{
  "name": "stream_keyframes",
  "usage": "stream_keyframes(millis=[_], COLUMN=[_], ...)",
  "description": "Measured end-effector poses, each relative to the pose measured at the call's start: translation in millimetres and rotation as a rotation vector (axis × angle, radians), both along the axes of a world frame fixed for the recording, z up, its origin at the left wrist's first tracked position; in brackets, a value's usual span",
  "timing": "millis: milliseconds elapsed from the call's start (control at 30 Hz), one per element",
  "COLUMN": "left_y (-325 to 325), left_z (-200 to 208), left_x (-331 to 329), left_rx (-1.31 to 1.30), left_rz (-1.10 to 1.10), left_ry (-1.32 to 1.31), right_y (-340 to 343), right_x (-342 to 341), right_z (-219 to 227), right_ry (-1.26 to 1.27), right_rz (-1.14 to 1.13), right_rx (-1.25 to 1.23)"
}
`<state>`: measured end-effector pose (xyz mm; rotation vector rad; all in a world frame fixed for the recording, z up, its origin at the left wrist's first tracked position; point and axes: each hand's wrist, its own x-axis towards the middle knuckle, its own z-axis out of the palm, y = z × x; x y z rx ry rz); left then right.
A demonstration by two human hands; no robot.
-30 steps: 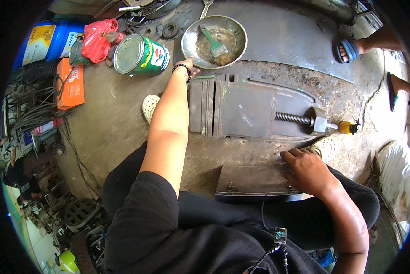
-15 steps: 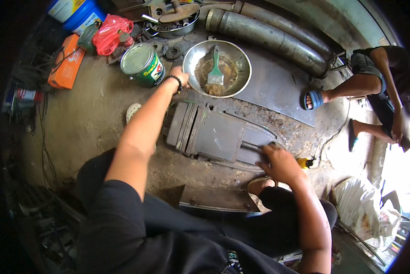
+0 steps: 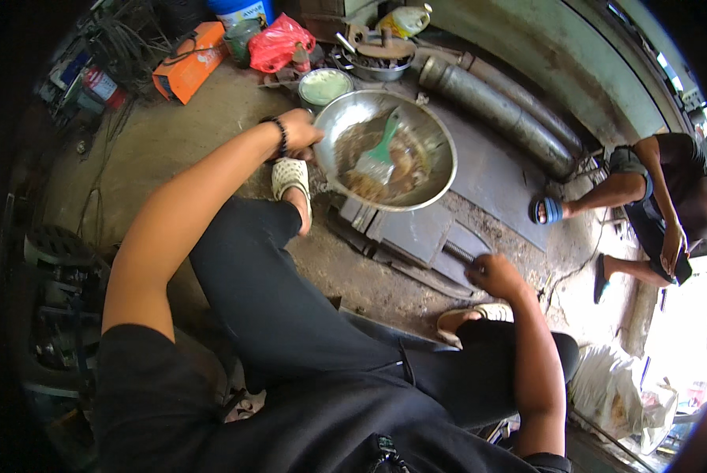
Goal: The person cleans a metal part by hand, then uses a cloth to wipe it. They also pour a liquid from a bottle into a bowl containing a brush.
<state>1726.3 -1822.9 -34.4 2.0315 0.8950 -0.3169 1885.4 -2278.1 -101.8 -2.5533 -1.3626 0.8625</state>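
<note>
With twelve straight ahead of me, the pan (image 3: 442, 142) lies at about twelve, its near rim overlapping the end of the vise (image 3: 416, 232) in my view; I can't tell whether it rests on the metal or hangs just above it. My left hand (image 3: 294, 134) is curled at the pan's nine o'clock rim and looks to have it gripped, though the fingertips are partly hidden. That is a one-sided hold, so I should pinch firmly, keep my wrist stiff and carry the rim level, since the brownish liquid (image 3: 416, 162) would likely run toward three if that side sagged. The brush (image 3: 383, 154) lies loose inside, handle toward one, bristles toward seven; a slow, smooth pull should stop it sliding. The tin (image 3: 324, 87) sits close at the pan's eleven and my shoe (image 3: 290, 180) near its eight, so both need clearance. My right hand (image 3: 495, 276) is toward five from the pan, by the screw (image 3: 457, 252); its fingers look bent, but I can't tell whether they grip anything.
</note>
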Motion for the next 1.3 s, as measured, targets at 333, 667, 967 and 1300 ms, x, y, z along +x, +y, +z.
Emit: stream_keyframes(millis=[333, 667, 967, 1300], left_y=[117.2, 199.6, 215.3, 222.6], left_z=[23.2, -64.3, -215.0, -307.8], left_x=[-166.8, -210.5, -125.4, -114.9], left_rx=[-0.107, -0.094, -0.233, -0.191], left_rz=[0.575, 0.993, 1.104, 1.213], left_ry=[-0.161, -0.14, -0.065, -0.157], right_y=[4.8, 63.3, 269.9, 527.1], right_x=[-2.3, 51.2, 218.8, 281.8], right_z=[-23.7, -51.2, -181.4, -248.5], right_ry=[0.032, 0.174, -0.001, -0.271], right_rz=[0.043, -0.102, -0.186, -0.087], right_rx=[-0.082, -0.107, 0.116, -0.076])
